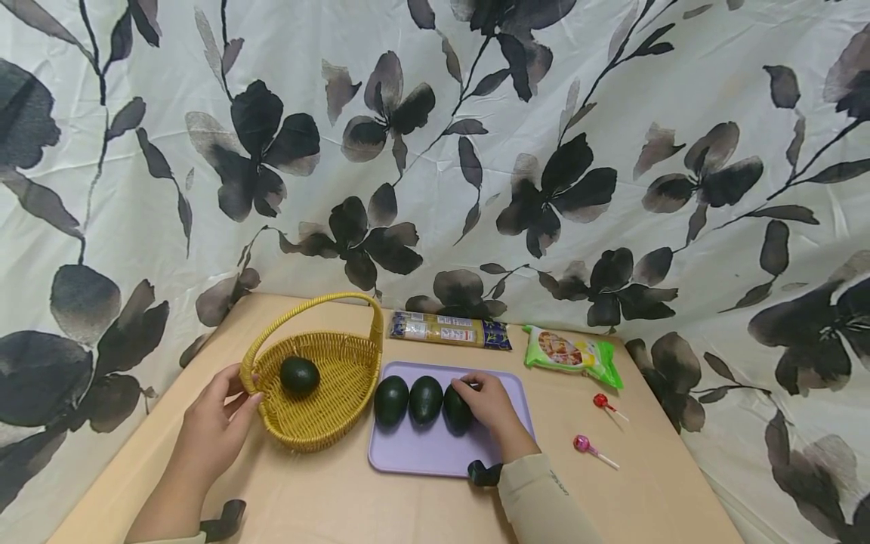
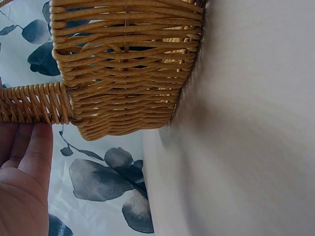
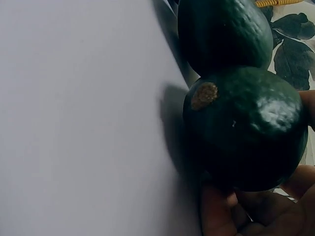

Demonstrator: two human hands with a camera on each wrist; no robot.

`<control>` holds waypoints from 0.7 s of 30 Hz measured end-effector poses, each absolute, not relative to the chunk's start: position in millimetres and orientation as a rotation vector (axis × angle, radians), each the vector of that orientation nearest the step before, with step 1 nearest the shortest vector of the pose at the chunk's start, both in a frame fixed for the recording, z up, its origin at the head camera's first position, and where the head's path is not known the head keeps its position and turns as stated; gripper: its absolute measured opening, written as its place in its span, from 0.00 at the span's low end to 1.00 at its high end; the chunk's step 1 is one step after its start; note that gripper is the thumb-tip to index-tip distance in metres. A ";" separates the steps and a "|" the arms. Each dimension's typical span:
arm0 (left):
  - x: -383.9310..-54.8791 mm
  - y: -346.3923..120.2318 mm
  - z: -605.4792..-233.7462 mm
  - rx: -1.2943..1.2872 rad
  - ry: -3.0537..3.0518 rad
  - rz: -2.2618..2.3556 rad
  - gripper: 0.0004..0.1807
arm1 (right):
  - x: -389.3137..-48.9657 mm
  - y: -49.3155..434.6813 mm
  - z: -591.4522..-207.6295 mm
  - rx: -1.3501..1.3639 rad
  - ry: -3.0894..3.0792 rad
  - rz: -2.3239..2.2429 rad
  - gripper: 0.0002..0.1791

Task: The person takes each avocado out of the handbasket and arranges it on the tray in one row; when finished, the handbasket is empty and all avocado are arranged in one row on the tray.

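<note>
A yellow wicker basket (image 1: 319, 434) with an arched handle stands on the left, one dark green avocado (image 1: 299, 375) lying inside it. My left hand (image 1: 216, 419) holds the base of the handle (image 2: 34, 103) at the basket's left side; the left wrist view shows fingers against the woven strip. On a lilac tray (image 1: 435, 459) three avocados lie in a row, the left one (image 1: 391, 402) and the middle one (image 1: 426, 400) untouched. Around the rightmost avocado (image 3: 246, 130) my right hand (image 1: 491, 408) curls its thumb and fingers, partly covering it. That avocado appears low over the tray; contact is unclear.
Behind the tray lies a long clear-and-blue packet (image 1: 450, 331). A green snack bag (image 1: 572, 355) is to its right. Two lollipops, one red (image 1: 601, 401) and one pink (image 1: 582, 444), lie on the table at right. Floral fabric (image 1: 435, 189) hangs along the table's back edge.
</note>
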State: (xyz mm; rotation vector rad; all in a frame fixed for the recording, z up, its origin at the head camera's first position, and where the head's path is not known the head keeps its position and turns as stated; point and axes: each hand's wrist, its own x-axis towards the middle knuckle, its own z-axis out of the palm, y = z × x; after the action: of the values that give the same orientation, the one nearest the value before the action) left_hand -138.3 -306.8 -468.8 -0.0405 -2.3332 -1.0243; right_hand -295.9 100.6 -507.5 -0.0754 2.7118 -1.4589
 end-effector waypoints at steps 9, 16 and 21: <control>-137.6 -306.9 -468.6 -0.031 -2.340 -1.009 0.28 | -294.4 102.2 -503.5 -0.058 2.703 -1.453 0.19; -138.8 -307.8 -469.6 -0.031 -2.339 -1.010 0.28 | -289.2 106.0 -491.2 -0.007 2.666 -1.484 0.23; -139.0 -308.4 -469.4 -0.040 -2.336 -1.024 0.29 | -287.5 110.0 -482.4 -0.028 2.687 -1.540 0.20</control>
State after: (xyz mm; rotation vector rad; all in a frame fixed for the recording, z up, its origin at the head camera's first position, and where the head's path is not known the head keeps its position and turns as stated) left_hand -139.0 -308.4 -469.4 -0.0399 -2.3363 -1.0235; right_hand -287.5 110.0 -482.4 -0.0284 2.6872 -1.5397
